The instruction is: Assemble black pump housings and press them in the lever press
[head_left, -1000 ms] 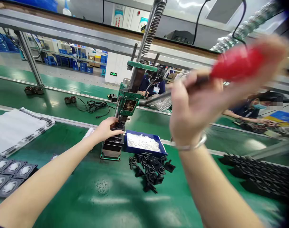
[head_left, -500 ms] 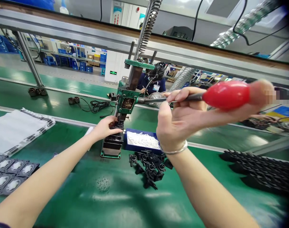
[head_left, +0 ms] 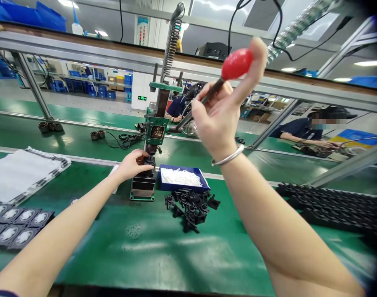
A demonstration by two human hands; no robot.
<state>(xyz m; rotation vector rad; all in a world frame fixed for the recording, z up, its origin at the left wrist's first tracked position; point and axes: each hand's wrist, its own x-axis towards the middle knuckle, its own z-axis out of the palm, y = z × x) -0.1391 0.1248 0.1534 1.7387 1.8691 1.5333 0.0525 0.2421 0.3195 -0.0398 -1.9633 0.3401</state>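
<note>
A green hand press [head_left: 156, 131] stands on the bench with a coil spring at its top. My right hand [head_left: 221, 117] is raised to the right of it, fingers curled round its lever [head_left: 212, 93]. The lever slants upward and ends in a red knob [head_left: 237, 64]. Under the press ram, my left hand [head_left: 133, 166] has thumb and fingers closed about a small black plastic part [head_left: 149, 162] on the fixture; the fingers partly hide it. Right of the press base, a blue box [head_left: 185, 188] holds small white pieces. Black plastic parts [head_left: 191, 208] lie heaped before it.
Rows of black parts [head_left: 333, 206] lie at the right. Dark square frames with white centres [head_left: 12, 214] and a white sheet [head_left: 27, 173] are at the left. An aluminium rail [head_left: 92, 49] crosses above the bench. Two people sit beyond; one person [head_left: 312, 128] is at the right.
My right hand has swung the lever upward, so the red knob stands higher and farther from me. My left hand stays at the press fixture. The view has shifted slightly.
</note>
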